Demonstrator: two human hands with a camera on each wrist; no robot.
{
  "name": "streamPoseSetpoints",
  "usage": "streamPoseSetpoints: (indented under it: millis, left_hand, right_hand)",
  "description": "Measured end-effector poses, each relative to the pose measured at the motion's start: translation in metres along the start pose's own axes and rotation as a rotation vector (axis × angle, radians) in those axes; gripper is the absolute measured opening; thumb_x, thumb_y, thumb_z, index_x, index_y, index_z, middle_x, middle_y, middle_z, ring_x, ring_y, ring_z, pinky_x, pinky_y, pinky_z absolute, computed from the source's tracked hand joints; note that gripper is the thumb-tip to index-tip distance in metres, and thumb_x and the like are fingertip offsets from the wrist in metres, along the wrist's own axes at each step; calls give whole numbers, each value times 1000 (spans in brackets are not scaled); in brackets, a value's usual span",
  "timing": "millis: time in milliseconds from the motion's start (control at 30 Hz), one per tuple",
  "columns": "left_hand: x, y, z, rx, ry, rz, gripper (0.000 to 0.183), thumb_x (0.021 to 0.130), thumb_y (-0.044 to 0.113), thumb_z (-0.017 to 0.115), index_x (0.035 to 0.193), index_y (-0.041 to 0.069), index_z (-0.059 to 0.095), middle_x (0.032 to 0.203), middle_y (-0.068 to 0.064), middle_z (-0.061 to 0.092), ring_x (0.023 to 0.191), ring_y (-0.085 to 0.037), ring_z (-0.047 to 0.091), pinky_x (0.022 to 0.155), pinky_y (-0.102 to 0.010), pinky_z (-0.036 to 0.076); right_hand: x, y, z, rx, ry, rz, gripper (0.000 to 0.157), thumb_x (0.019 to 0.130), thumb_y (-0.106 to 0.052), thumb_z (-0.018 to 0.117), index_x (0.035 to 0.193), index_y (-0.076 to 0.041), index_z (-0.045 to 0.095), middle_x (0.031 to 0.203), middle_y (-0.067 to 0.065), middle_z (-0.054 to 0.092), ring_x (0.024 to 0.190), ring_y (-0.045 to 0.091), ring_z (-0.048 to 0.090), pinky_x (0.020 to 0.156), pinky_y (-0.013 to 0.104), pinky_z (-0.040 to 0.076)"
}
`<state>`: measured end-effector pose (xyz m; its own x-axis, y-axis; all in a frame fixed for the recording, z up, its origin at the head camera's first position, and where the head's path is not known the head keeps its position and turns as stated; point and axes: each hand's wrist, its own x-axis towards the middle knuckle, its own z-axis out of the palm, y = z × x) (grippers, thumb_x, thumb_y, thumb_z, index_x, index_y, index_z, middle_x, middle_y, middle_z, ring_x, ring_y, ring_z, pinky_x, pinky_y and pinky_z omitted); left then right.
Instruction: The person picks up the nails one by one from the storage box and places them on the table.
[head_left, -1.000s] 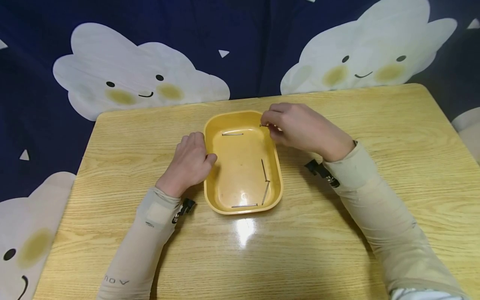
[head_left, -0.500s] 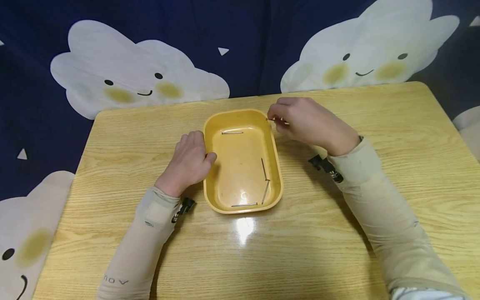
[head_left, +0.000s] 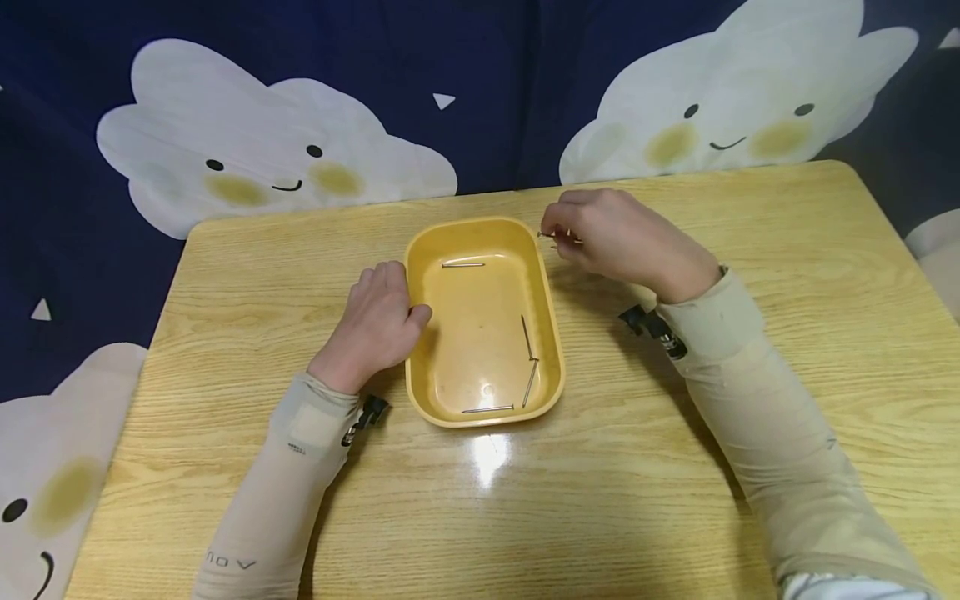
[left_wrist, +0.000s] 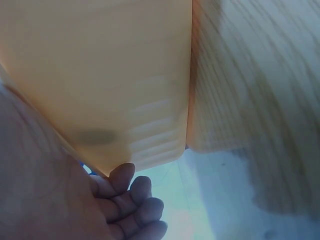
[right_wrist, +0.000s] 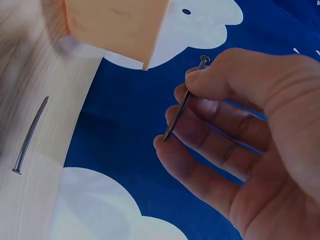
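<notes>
My left hand (head_left: 378, 321) grips the left rim of a yellow plastic tray (head_left: 558, 333), thumb over the edge and fingers along the outside. In the left wrist view its curled fingertips show by the tray's outer wall (left_wrist: 100, 65). Just beyond the tray's far right corner, my right hand (head_left: 611, 237) pinches a steel nail (right_wrist: 176, 116) between thumb and fingers. The nail's head sticks out past the thumb, and its point lies by a fingertip. Another nail (right_wrist: 31, 135) lies on the table below that hand, mostly hidden in the head view.
Inside the tray lie several loose nails: one nail (head_left: 463, 265) at the far end, others along the right side and one nail (head_left: 487, 409) at the near end. The wooden table (head_left: 675, 500) ends at a dark blue cloth (head_left: 495, 100) with cloud prints.
My right hand has moved from over the tray's far right corner outward to the right and slightly away, carrying the nail past the rim. The left hand stays on the tray.
</notes>
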<state>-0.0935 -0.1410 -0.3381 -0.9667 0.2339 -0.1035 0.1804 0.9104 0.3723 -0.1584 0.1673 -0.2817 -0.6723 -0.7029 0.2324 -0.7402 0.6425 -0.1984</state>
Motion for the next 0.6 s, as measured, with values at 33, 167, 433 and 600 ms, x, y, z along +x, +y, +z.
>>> streamPoseSetpoints:
  millis: [33,167,433,600]
  left_hand:
    - [0,0,0,0,1,0,34,96,27,48,109,-4,45,99,-17,45,94,-36,39,86,-44,35]
    - [-1,-1,0,-1,4,0,33,96,27,47,108,-3,46,98,-17,45,93,-36,39,85,-44,35]
    - [-2,-2,0,-6,8,4,31,96,26,47,107,-3,45,98,-16,44,92,-36,38,86,-44,34]
    - [-2,-2,0,-11,12,3,31,95,26,48,107,-3,46,98,-17,44,92,-36,39,85,-44,35]
  right_hand:
    - [0,0,0,0,-1,1,12,91,2,62,96,-4,71,90,10,69,80,23,64,76,40,54]
    - [0,2,0,-1,-8,6,12,91,2,62,96,-4,72,92,11,70,81,23,64,77,40,55]
    - [0,6,1,0,-27,13,12,92,3,62,95,-3,72,92,12,71,82,24,65,79,42,56]
    - [0,8,2,2,-42,23,13,92,3,61,93,-5,71,91,11,70,82,24,64,78,43,54]
